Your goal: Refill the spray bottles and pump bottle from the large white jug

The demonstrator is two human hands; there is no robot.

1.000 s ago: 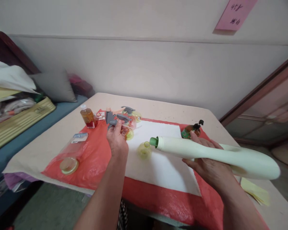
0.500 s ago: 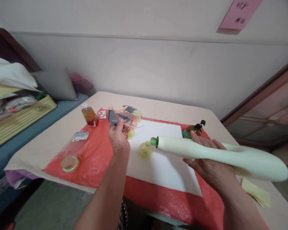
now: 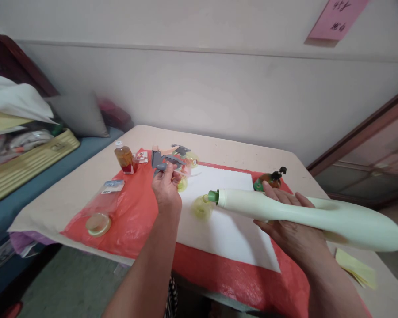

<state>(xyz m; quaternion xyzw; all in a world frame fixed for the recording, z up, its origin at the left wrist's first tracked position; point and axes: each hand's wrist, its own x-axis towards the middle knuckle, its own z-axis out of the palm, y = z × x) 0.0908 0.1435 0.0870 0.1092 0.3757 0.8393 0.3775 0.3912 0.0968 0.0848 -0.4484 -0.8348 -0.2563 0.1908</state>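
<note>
My right hand [image 3: 285, 216] is wrapped around a long pale green jug [image 3: 338, 221], which lies nearly level with its green spout [image 3: 213, 196] pointing left. The spout's tip is at the neck of a small clear yellow bottle [image 3: 202, 210] on a white sheet [image 3: 232, 238]; whether they touch I cannot tell. Between the fingers of my left hand [image 3: 167, 183] is a grey spray trigger head [image 3: 157, 160], held above the red covering [image 3: 132, 221]. Behind that hand lie more spray heads, one of them dark grey [image 3: 181, 150], and clear yellow and pink bottles, partly hidden.
A bottle of amber liquid [image 3: 124, 158] stands at the left, near a round clear lid [image 3: 98, 224] and a clear package [image 3: 112, 186]. A brown pump bottle [image 3: 268, 180] is behind the jug. Yellow paper [image 3: 354, 267] lies at the right edge. A wall bounds the back.
The whole view has shifted slightly. Both hands keep their grips, and the spout remains at the yellow bottle's neck.
</note>
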